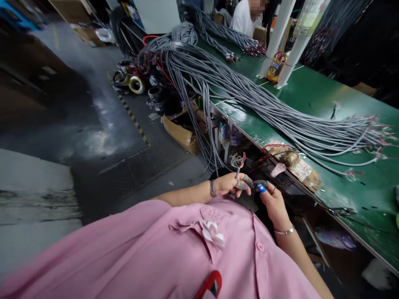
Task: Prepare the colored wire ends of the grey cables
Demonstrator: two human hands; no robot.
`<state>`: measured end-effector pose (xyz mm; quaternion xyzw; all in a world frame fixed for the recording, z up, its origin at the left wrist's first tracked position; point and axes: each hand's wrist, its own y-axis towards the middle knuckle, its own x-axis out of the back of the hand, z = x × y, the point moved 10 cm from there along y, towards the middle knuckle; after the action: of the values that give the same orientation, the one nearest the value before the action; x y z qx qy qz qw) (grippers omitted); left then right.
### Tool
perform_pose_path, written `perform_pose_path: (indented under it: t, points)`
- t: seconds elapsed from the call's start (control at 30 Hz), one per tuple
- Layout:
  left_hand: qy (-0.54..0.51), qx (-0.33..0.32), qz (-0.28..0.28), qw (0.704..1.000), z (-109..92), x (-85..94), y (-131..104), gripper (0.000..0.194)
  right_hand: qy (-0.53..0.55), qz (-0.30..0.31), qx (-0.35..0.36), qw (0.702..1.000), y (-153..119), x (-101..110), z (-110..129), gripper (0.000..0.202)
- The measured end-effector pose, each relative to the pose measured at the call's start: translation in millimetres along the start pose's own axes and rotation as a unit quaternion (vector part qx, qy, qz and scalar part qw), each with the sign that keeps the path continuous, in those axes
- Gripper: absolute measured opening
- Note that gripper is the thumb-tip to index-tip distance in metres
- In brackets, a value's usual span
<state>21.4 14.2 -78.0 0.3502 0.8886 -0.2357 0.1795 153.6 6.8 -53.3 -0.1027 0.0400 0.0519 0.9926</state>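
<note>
Close in front of my pink shirt, my left hand (pixel 232 183) is closed around a grey cable (pixel 237 171), whose stripped end fans out upward in thin coloured wires (pixel 238 160). Dark coverings wrap some of its fingertips. To its right, my right hand (pixel 272 197) has thumb and fingers pinched together, with a blue cover on the thumb and a dark one on a finger. Its fingertips nearly meet those of my left hand. What the pinch holds, if anything, is too small to make out.
A long bundle of grey cables (pixel 237 85) lies across the green table (pixel 314 97) and hangs over its edge. A taped brown object (pixel 299 166) sits at the near edge. An open cardboard box (pixel 182 133) stands below. Beyond the table is a person in white (pixel 243 18).
</note>
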Motion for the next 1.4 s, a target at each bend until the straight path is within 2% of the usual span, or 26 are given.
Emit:
perform_pose_path:
  t: [0.07,0.17,0.27,0.33,0.43,0.53,0.63,0.73,0.83,0.93,1.0,1.07,1.13,1.2,1.3,1.4]
  points:
    - [0.009,0.015,0.009,1.000,5.8,-6.2,-1.1,0.033,0.014,0.015,0.014,1.000,-3.7,-14.1,10.3,0.022]
    - [0.036,0.044,0.062,0.996,15.5,-23.9,-2.5,0.026,0.061,0.017,0.018,0.998,-2.9,-28.0,23.0,0.028]
    - [0.060,0.073,0.104,0.990,24.6,-37.1,-3.8,0.023,0.145,0.043,-0.025,0.988,1.5,-43.6,23.2,0.036]
    - [0.072,0.077,0.101,0.989,25.9,-37.8,-3.4,0.023,0.188,0.052,-0.043,0.980,4.5,-49.7,21.9,0.035]
    - [0.075,0.061,0.085,0.992,20.3,-33.6,-2.8,0.028,0.209,0.034,-0.045,0.976,8.4,-46.3,17.8,0.028]
    - [0.020,0.037,0.098,0.994,10.9,-32.8,-4.5,0.044,0.224,0.016,-0.053,0.973,9.2,-38.1,9.7,0.023]
    - [-0.027,0.026,0.119,0.992,6.9,-34.8,-6.2,0.054,0.249,0.014,-0.052,0.967,7.2,-32.9,6.0,0.026]
    - [-0.024,0.030,0.122,0.992,10.4,-35.8,-4.8,0.053,0.277,0.026,-0.060,0.959,3.6,-33.2,4.2,0.030]
    - [0.008,0.016,0.107,0.994,7.7,-33.9,-1.7,0.053,0.338,0.046,-0.083,0.936,0.5,-36.4,1.3,0.031]
    - [0.144,-0.063,0.077,0.985,-13.7,-29.9,-1.5,0.051,0.393,0.049,-0.089,0.914,0.4,-34.0,-0.3,0.029]
    - [0.296,-0.157,0.059,0.941,-36.6,-33.7,-6.7,0.047,0.394,0.035,-0.098,0.913,1.3,-30.2,-5.4,0.030]
    - [0.433,-0.255,0.046,0.863,-55.7,-44.7,-16.1,0.041,0.378,0.027,-0.124,0.917,1.8,-29.4,-14.1,0.034]
    - [0.519,-0.327,0.044,0.789,-64.7,-56.9,-25.5,0.036,0.367,0.032,-0.153,0.917,2.0,-31.9,-22.3,0.034]
    - [0.568,-0.369,0.046,0.734,-66.0,-65.3,-31.7,0.033,0.366,0.037,-0.170,0.914,2.8,-33.9,-27.5,0.032]
    - [0.611,-0.402,0.031,0.681,-66.3,-68.0,-37.4,0.030,0.366,0.021,-0.172,0.914,5.2,-29.4,-31.3,0.028]
    - [0.627,-0.410,0.000,0.662,-69.9,-61.6,-39.6,0.029,0.354,-0.010,-0.161,0.921,7.2,-16.6,-32.6,0.024]
